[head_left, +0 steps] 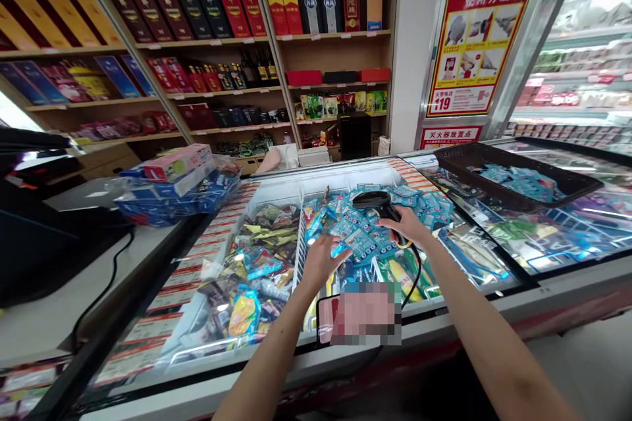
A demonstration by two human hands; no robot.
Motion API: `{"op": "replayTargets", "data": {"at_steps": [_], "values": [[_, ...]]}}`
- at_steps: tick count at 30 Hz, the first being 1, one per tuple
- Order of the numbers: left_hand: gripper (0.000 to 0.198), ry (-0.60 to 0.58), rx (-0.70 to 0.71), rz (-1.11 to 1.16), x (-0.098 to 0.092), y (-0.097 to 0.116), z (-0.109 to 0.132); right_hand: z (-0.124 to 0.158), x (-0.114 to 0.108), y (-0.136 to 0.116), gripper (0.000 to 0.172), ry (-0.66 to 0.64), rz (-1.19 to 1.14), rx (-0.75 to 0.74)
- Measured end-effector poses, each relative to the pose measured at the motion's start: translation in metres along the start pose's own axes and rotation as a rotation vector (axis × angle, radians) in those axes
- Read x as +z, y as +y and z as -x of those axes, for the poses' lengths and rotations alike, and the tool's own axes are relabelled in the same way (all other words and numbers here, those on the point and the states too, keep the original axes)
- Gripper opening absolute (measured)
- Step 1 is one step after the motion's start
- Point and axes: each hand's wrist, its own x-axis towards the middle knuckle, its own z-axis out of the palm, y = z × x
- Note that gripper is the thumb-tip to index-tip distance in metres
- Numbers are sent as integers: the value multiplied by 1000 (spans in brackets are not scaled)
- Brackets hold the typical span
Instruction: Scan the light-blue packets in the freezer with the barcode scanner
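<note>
My right hand [407, 225] is wrapped round the handle of a black barcode scanner [375, 201], whose head points left over a heap of small blue packets [363, 237] inside an open chest freezer. A black cable runs down from the scanner toward me. My left hand [323, 260] rests on the blue packets and its fingers pinch the corner of one of them, just below the scanner head. Both forearms reach in from the bottom edge.
The freezer's left section holds mixed ice-cream wrappers [249, 270] behind a white wire divider [297, 247]. A black tray [513, 174] with more blue packets sits on the glass lid at right. Bagged boxes [172, 184] lie at left, shelves of boxed goods behind.
</note>
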Motion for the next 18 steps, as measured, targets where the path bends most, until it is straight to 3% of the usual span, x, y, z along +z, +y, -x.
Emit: {"op": "replayTargets", "data": {"at_steps": [4, 8, 13, 18], "values": [[57, 63, -37, -148, 17, 10, -21, -10, 17, 6, 30, 71, 134, -95], [71, 87, -42, -209, 29, 9, -39, -14, 17, 9, 25, 134, 200, -158], [63, 34, -31, -139, 33, -5, -51, -17, 16, 17, 29, 184, 178, -137], [63, 69, -55, -81, 36, -15, -51, -22, 22, 24, 33, 218, 170, -123]]}}
